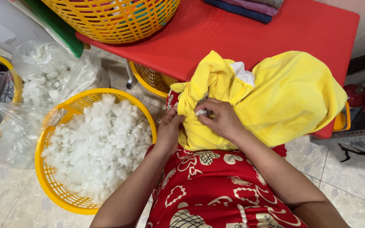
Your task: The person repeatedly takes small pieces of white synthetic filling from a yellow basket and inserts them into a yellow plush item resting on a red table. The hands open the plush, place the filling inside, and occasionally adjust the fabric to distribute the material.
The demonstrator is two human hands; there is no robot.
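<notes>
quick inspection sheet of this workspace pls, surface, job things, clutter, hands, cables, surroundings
surface: red table, its near edge under the yellow fabric cover.
job's things: yellow fabric cover bulging on the lap and table edge, white stuffing showing at its opening; yellow basket full of white fibre fill on the floor beside the person.
clutter: clear plastic bags of fill; yellow basket on table; folded cloths; another yellow basket under the table.
grippers: left hand grips the cover's lower edge; right hand pinches a tuft of fill at the opening.
cables: nothing seen.
surroundings: tiled floor; metal rack at right.
</notes>
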